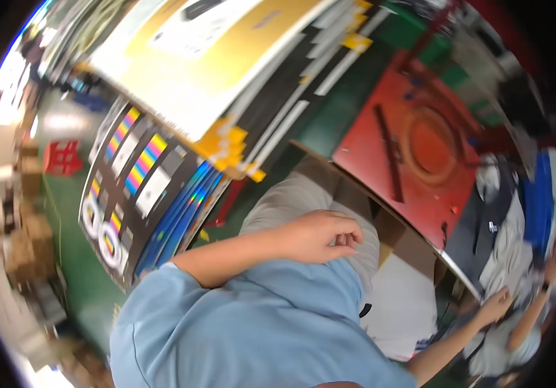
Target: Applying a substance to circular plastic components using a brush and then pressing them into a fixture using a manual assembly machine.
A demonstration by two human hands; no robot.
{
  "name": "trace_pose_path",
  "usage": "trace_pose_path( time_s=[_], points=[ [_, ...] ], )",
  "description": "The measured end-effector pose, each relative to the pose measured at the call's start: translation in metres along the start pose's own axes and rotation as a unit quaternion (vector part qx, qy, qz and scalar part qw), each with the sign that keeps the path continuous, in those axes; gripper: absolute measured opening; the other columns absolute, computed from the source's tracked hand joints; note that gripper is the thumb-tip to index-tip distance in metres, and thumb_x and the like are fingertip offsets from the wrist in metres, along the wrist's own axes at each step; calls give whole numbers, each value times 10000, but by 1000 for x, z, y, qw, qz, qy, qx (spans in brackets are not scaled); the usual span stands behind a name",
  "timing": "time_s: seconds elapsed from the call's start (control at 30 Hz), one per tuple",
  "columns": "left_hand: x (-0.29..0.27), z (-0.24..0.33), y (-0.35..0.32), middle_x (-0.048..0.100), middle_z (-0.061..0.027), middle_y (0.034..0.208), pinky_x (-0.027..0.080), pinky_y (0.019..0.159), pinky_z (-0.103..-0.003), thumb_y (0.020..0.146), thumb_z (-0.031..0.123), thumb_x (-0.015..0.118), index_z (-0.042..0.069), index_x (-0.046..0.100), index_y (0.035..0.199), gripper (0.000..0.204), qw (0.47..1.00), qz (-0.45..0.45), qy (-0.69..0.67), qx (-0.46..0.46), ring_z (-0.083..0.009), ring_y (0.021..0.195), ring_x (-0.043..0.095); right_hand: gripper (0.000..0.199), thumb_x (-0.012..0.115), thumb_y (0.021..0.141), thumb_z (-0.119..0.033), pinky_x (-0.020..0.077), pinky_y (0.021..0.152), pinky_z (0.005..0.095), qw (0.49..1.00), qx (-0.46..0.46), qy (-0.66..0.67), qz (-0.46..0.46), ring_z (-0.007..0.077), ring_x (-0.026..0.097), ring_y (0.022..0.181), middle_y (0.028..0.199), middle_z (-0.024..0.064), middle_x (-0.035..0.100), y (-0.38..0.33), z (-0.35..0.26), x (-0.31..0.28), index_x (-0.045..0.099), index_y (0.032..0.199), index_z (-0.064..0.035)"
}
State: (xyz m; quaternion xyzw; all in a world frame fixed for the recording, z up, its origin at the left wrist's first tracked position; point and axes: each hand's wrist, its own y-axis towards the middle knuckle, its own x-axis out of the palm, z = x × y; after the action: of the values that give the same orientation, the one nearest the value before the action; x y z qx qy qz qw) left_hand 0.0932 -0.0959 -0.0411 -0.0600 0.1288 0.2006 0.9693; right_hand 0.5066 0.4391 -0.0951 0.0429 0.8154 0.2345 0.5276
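My left hand [330,237] rests across my lap above my grey trousers, its fingers loosely curled and nothing visible in them. Out to the right, my right hand [496,306] is by the end of a pale metal edge [457,271] on the red worktop. Its fingers look closed, but blur and small size hide whether they hold anything. The red worktop [372,145] carries a round brown ring [432,145] and a dark bar [388,154]. Crumpled whitish material [511,249] lies near my right hand.
Ahead stands a tall stack of yellow-and-white printed sheets [226,71]. Left of my knees are dark printed sheets with colour bars [137,174]. A red stool [63,158] and cardboard boxes [29,249] stand farther left. Another person's arm [529,317] is at the lower right.
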Motion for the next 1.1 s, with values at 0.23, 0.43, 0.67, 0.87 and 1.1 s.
trace_pose_path(
  time_s=[0.23,0.43,0.67,0.87,1.1],
  points=[
    [-143,11,-94,773,-55,846,565,647,-287,1034,251,695,47,763,1039,215,969,-92,-135,-188,-122,746,734,107,644,1023,-50,384,559,222,746,-88,379,-541,63,516,620,767,-15,595,-159,-306,-67,726,1026,17],
    [-246,-58,-223,758,-114,880,569,768,-384,968,246,729,11,745,1066,256,716,605,219,-272,-246,837,736,115,705,1006,-67,489,640,248,623,-246,370,-644,105,646,691,833,74,712,-239,-409,-24,747,1047,31],
    [-282,-121,-372,711,-300,1205,530,992,-574,935,216,610,-11,603,1295,425,450,529,390,-605,-495,1128,684,116,686,1011,-69,514,653,274,588,-316,356,-654,136,664,697,837,97,707,-263,-456,-14,732,1032,36],
    [-259,-126,-377,746,-283,1044,557,891,-560,839,101,643,37,654,1278,444,464,618,459,-438,-478,987,721,103,709,987,-69,525,648,297,603,-319,358,-637,172,686,690,829,125,706,-261,-455,-17,724,993,33],
    [-250,33,-282,782,-121,1035,581,784,-280,981,76,722,-83,667,1250,318,725,671,117,-102,-139,882,722,93,710,982,-61,531,658,298,630,-305,362,-615,180,695,701,829,124,708,-251,-454,-22,726,995,30]
  ],
)
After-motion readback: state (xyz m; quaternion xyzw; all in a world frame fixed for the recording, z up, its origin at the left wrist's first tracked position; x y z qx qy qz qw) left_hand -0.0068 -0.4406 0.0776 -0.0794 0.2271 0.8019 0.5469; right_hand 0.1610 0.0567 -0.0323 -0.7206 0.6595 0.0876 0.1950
